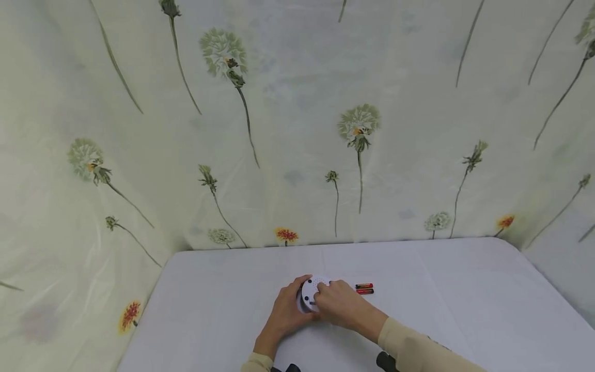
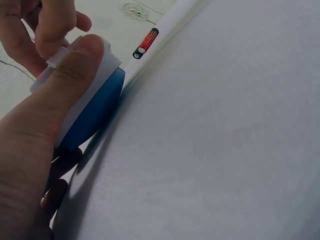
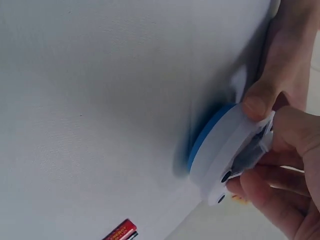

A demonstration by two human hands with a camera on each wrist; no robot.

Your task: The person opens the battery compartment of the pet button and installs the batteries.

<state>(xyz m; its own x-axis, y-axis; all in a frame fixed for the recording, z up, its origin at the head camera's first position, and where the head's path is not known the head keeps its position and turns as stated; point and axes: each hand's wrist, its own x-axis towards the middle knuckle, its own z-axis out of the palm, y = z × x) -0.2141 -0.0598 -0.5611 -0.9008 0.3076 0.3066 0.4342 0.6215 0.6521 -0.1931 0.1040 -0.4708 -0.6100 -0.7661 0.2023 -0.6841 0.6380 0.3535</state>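
A round white device with a blue lower part (image 2: 97,112) is tilted with its underside up, close to the tabletop. Small holes and dark round feet show on its white face (image 1: 309,292) in the head view. My left hand (image 1: 287,309) grips it by the side, thumb on the white rim. Over that face, my right hand (image 1: 341,305) has its fingers curled and pinches a small white cover (image 2: 56,56) at a dark recess (image 3: 248,152). The right fingers partly hide the cover and recess. Two red-and-black batteries (image 1: 364,291) lie just right of the device.
A white cloth covers the table (image 1: 455,299). Behind it and at the sides hangs a pale sheet (image 1: 297,129) printed with dandelions. Dark rounded objects (image 1: 386,360) show near the wrists at the bottom of the head view.
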